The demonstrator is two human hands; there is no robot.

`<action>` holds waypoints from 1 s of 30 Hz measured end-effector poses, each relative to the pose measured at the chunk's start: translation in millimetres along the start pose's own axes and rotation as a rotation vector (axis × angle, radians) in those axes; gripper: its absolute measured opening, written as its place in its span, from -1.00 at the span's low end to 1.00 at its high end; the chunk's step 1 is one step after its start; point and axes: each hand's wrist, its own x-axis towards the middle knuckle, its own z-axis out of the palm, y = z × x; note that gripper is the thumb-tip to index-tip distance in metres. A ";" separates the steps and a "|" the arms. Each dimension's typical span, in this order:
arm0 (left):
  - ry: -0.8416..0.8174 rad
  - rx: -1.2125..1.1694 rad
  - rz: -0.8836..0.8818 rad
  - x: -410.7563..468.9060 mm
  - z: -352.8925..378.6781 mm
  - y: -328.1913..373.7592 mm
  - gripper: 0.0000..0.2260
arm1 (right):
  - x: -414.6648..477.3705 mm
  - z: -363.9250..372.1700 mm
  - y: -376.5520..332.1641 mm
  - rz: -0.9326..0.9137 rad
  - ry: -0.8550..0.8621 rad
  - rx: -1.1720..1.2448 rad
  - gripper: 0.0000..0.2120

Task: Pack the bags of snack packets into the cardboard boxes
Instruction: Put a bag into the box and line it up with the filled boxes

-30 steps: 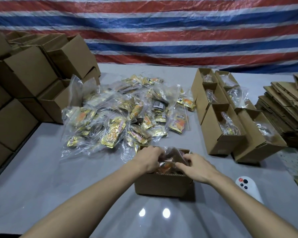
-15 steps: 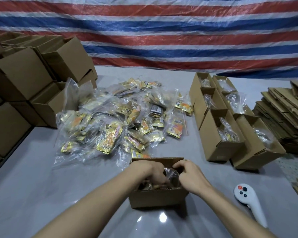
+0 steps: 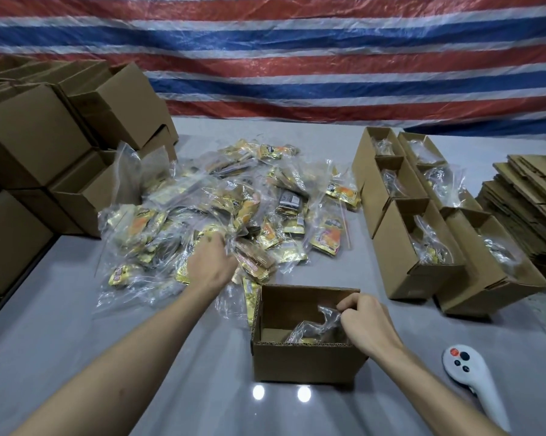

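While right hand [image 3: 364, 322] stays, left hand [image 3: 210, 262] left box [image 3: 306, 361].

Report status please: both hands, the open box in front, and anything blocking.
Left hand reaching into bag pile, grip unclear. Right hand pinching clear bag inside front box. Nothing blocking the box.

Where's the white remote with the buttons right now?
The white remote lies on the grey table at lower right, just right of the right hand and the open box.
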 end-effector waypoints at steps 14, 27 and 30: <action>-0.106 0.022 -0.217 24.4 14.9 -64.6 -0.66 | 4.0 15.7 20.9 -0.048 0.074 0.003 -0.78; -0.571 -0.946 -0.281 -21.3 -66.4 -49.9 -0.79 | -1.8 9.1 14.9 -0.059 0.031 0.029 -0.75; -0.659 -0.887 -0.057 -40.1 -84.0 -19.2 -0.73 | -5.3 4.2 16.4 -0.101 -0.004 0.087 -0.66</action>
